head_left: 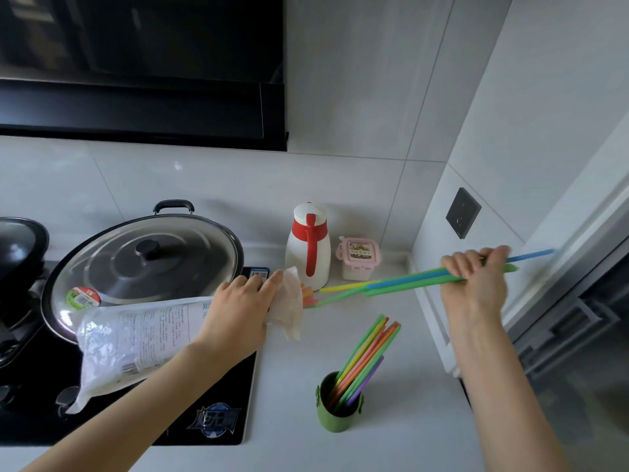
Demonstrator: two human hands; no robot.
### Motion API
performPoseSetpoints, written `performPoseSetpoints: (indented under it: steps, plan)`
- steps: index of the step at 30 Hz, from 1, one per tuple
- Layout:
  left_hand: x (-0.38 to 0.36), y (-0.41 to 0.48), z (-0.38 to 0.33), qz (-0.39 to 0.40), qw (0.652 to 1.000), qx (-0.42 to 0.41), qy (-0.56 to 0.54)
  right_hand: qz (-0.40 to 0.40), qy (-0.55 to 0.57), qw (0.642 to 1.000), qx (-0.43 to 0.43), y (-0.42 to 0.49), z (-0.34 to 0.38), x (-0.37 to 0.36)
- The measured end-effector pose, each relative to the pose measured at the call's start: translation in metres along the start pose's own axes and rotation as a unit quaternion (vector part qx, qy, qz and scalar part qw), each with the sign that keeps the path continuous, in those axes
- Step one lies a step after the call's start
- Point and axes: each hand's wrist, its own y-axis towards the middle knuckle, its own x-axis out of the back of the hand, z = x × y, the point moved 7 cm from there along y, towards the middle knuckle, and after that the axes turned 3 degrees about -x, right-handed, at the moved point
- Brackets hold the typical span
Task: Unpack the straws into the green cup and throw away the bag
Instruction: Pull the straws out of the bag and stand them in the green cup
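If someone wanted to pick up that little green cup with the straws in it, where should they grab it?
Probably around the lower body of the green cup, coming in from the side nearest the camera. It stands upright on the counter, and the straws in it fan up and away towards the right, so reaching from above or from that side would likely knock them. Small lugs stick out at its sides; a wrap below them looks steadier.

Both bare forearms extended forward, hands apart at about the same height.
Left hand (243, 303): back up, fingers curled in a clamp near the open end of the bag (143, 338), index finger stretched along its mouth. Right hand (476, 279): out to the right, fist closed around a bundle of straws (408, 282), knuckles up.
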Motion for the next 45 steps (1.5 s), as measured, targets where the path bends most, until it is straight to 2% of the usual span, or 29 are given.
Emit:
performPoseSetpoints:
  steps: [2, 4, 8, 12, 21, 25, 30, 34, 36, 38, 41, 45]
  plan:
    - [-0.005, -0.002, 0.004, 0.008, 1.000, 0.008, 0.013, -0.004, -0.014, 0.999, 0.037, 0.004, 0.022, 0.006]
    - [-0.011, -0.005, 0.005, 0.021, 0.999, 0.012, 0.022, 0.002, -0.077, 0.995, 0.063, 0.001, 0.027, 0.009]
    - [-0.020, -0.007, -0.001, 0.056, 0.998, 0.005, 0.006, 0.048, -0.243, 0.965, 0.088, -0.021, -0.016, 0.017]
    - [-0.021, -0.010, -0.004, 0.054, 0.998, -0.001, -0.016, 0.100, -0.386, 0.914, 0.072, -0.043, -0.079, 0.042]
    - [-0.020, -0.015, -0.005, 0.044, 0.998, 0.002, -0.036, 0.137, -0.518, 0.844, -0.007, -0.063, -0.143, 0.076]
    - [-0.021, -0.016, -0.002, 0.038, 0.998, 0.004, -0.044, 0.138, -0.507, 0.850, -0.046, -0.056, -0.143, 0.081]
    - [-0.020, -0.013, -0.001, 0.039, 0.996, -0.002, -0.074, 0.133, -0.453, 0.882, 0.010, -0.044, -0.108, 0.055]
    - [-0.018, -0.008, -0.004, 0.043, 0.994, -0.003, -0.104, 0.173, -0.527, 0.829, 0.069, -0.045, -0.090, 0.033]
    - [-0.017, -0.006, -0.006, 0.043, 0.993, -0.006, -0.113, 0.182, -0.531, 0.822, 0.096, -0.051, -0.082, 0.024]
    - [-0.016, -0.003, -0.008, 0.043, 0.992, -0.012, -0.120, 0.203, -0.501, 0.839, 0.067, -0.060, -0.086, 0.017]
    - [-0.013, 0.001, -0.013, 0.044, 0.990, -0.023, -0.133, 0.237, -0.477, 0.846, -0.017, -0.080, -0.112, 0.012]
    - [-0.008, 0.006, -0.024, 0.046, 0.990, -0.040, -0.124, 0.210, -0.382, 0.889, -0.139, -0.098, -0.137, 0.012]
